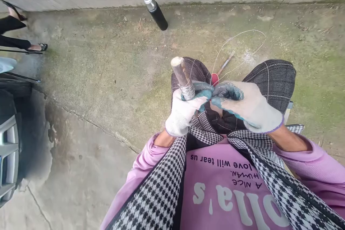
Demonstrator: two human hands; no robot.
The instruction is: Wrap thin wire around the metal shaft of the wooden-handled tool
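My left hand [185, 107], in a white glove with blue-green coated fingers, is closed round a wooden stick [181, 70] near its wire-wrapped part. Thin silvery wire [188, 91] lies in close turns about the stick just above my fist. Beside it, my right hand [237, 102], gloved the same way, pinches the wire with thumb and forefinger against my left fingertips. From there a long loose wire loop [222, 46] arches out over the ground. The stick's lower end is hidden by my hand and clothes.
On the concrete ground lies a tool [224, 65] with a thin shaft, near a red thing [215, 79] partly hidden by my hands. A black bottle [156, 12] stands ahead by the wall. At left are another person's legs [16, 36] and a car wheel [9, 151].
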